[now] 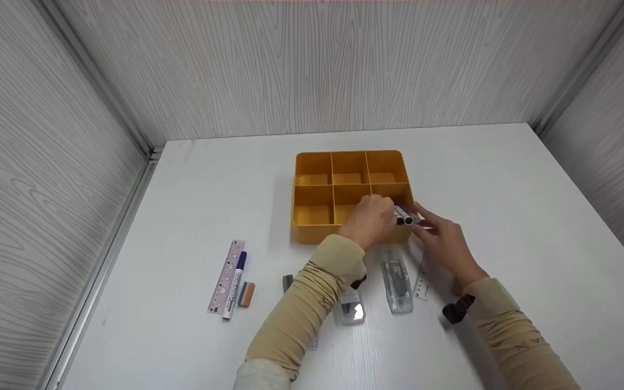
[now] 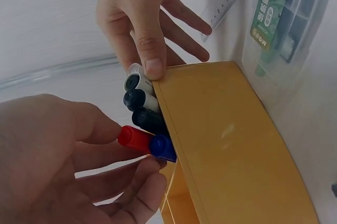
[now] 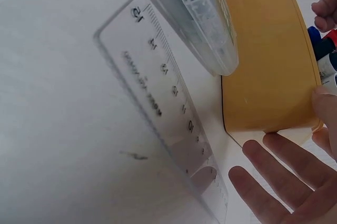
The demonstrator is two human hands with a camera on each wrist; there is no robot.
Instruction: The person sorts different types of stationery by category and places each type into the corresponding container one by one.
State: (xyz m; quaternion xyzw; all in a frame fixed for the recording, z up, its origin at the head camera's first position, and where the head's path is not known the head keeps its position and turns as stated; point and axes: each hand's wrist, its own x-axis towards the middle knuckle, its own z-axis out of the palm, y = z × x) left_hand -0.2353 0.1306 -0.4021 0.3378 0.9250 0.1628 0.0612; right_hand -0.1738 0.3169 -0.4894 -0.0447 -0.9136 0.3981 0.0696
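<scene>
Over the front right compartment of the yellow divided box (image 1: 312, 234), my left hand (image 1: 370, 219) pinches a red marker (image 2: 136, 138) by its capped end. A blue marker (image 2: 162, 146) and several markers with dark ends (image 2: 147, 120) lean in the same compartment, ends sticking out above the rim. My right hand (image 1: 444, 241) is at the box's front right corner. Its thumb (image 2: 152, 66) touches the rim beside the markers, while the other fingers (image 3: 281, 182) extend loosely along the side. A clear ruler (image 3: 152, 87) lies on the table beneath the right hand.
A clear plastic case (image 1: 397, 284) sits in front of the box, with another clear case (image 1: 351, 313) left of it. Further left are a pink ruler (image 1: 225, 279), a purple-capped marker (image 1: 234, 287) and an orange-and-blue eraser (image 1: 247, 294). My left forearm covers part of the table. Panel walls (image 1: 268, 65) enclose the table.
</scene>
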